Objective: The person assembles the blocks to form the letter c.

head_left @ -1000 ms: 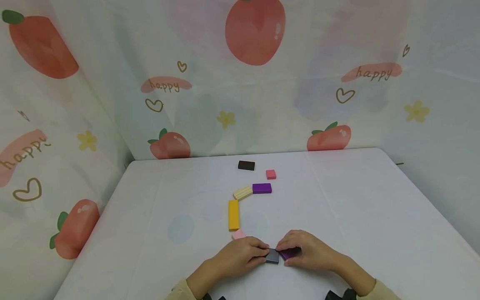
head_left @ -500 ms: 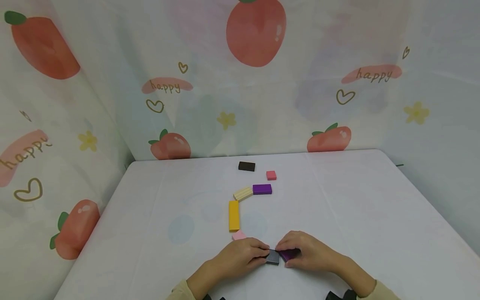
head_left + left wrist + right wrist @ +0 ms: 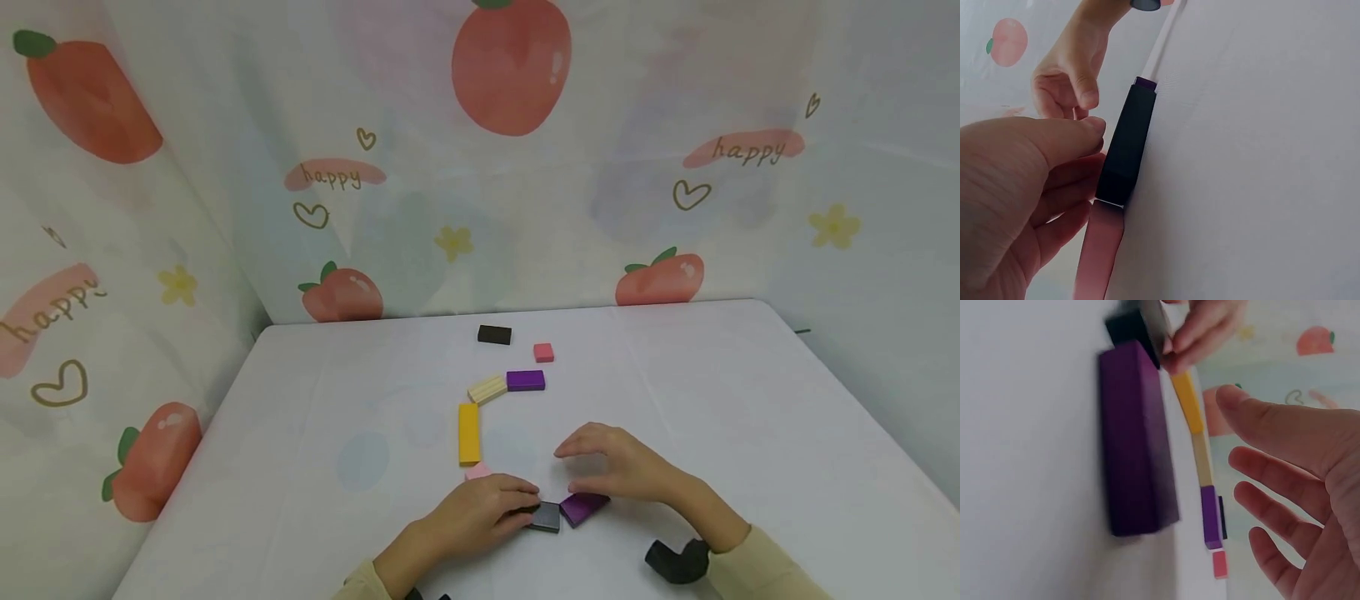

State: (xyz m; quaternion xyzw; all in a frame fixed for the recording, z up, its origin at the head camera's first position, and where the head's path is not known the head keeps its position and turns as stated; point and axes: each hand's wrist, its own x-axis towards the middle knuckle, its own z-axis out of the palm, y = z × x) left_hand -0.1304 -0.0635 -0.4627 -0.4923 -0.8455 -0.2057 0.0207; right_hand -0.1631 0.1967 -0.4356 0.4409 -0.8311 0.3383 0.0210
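Note:
My left hand (image 3: 487,510) grips the left end of a dark grey block (image 3: 545,517) lying on the table; its fingers cover part of that block. Touching the grey block's right end at an angle is a purple block (image 3: 583,507). Just above and behind this purple block, my right hand (image 3: 626,465) hangs with fingers spread, holding nothing. In the right wrist view a gap separates the purple block (image 3: 1132,444) from the thumb. A pale pink block (image 3: 477,472) peeks out behind my left hand; in the left wrist view the pink block (image 3: 1100,250) adjoins the grey one.
A yellow block (image 3: 468,435), a cream block (image 3: 487,389) and another purple block (image 3: 526,381) continue the curved row away from me. Beyond lie a small red-pink block (image 3: 543,352) and a dark brown block (image 3: 494,335). A printed cloth hangs behind the white table (image 3: 712,400).
My right hand has let go of the near purple block and lifted up and away from it. That block stays beside the grey one. The left hand has hardly moved.

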